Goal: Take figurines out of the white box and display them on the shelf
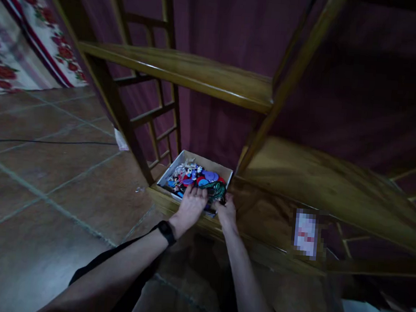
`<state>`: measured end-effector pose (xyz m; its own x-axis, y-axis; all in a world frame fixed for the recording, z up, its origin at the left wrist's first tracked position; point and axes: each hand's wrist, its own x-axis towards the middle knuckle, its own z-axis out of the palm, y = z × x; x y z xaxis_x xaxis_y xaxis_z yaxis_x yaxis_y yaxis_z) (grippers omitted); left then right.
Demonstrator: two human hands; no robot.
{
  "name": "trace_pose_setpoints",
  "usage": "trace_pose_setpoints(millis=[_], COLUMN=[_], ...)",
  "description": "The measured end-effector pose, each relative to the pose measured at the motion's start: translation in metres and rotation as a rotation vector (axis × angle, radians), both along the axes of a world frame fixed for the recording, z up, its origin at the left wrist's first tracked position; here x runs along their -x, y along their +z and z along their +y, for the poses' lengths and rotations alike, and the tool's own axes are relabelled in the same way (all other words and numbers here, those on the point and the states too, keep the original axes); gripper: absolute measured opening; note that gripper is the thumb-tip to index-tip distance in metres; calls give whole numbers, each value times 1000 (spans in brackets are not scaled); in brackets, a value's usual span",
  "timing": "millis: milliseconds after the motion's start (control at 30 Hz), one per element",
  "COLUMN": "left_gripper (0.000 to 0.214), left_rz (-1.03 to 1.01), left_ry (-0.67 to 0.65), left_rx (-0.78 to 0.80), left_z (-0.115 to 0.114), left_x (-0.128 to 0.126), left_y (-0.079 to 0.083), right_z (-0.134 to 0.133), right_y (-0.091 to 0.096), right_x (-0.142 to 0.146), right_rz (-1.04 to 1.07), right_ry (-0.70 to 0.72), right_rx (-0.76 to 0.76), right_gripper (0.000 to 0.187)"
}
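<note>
A shallow white box (179, 159) sits on the low wooden shelf, filled with a jumble of small items. Among them are purple, blue and red discs (210, 176), pale strings and a dark green patterned bundle (217, 190). My left hand (192, 204), with a black watch on the wrist, reaches over the front rim with fingers bent down into the contents. At the front right corner is my right hand (227, 211), fingers curled beside the green bundle. What either hand grips is hidden by the fingers and the dim light.
Around the box stands a wooden frame with a lattice side (161, 109) and a crossbar (185, 75) above. A blurred pale packet (306, 233) lies on the shelf to the right. A black cable (50, 141) crosses the tiled floor at left, near a floral cloth (41, 32).
</note>
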<state>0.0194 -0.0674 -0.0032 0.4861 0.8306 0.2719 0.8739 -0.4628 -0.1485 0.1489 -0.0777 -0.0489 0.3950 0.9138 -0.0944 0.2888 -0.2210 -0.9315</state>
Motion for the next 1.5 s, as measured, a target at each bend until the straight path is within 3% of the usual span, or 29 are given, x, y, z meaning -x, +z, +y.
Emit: trace_pose_setpoints(millis=[400,900,1167,1333,1500], left_gripper=[19,20,24,28,35], left_rz=[-42,-45,-225,-293,-576], left_ry=[-82,-82,-15,83,-23], left_rx=[-33,-44,145,337,563], left_z=[-10,-14,-28,-41,-55], left_x=[8,8,19,28,36], left_y=[-15,-6,13,9,4], right_z=[-1,-8,-23,-47,-77], right_y=[-16,-9,7,20,30], right_x=[-5,-4,2,-1,-2], right_rz=[5,-19,-15,-30,-45], right_ry=[10,31,112,170,227], right_rx=[-123,-115,-94,-60,-76], right_gripper=[36,38,32,31,27])
